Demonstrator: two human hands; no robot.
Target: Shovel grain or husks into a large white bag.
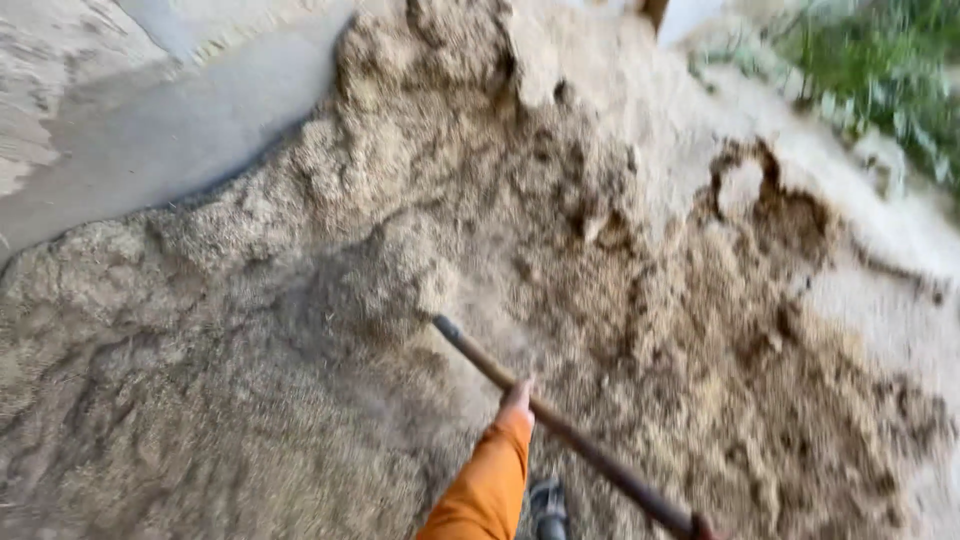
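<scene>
A hand (517, 398) in an orange sleeve (485, 485) grips a long wooden handle (560, 430), its far end sunk in a heap of chopped straw (300, 330).

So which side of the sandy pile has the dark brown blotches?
The side toward the green plants: dark brown blotches spot the pile there, while the side by the grey floor looks evenly pale.

I see a grey concrete floor (170, 130) at upper left, green plants (880, 60) at upper right, and a dark shoe (548, 508) at the bottom edge.
</scene>
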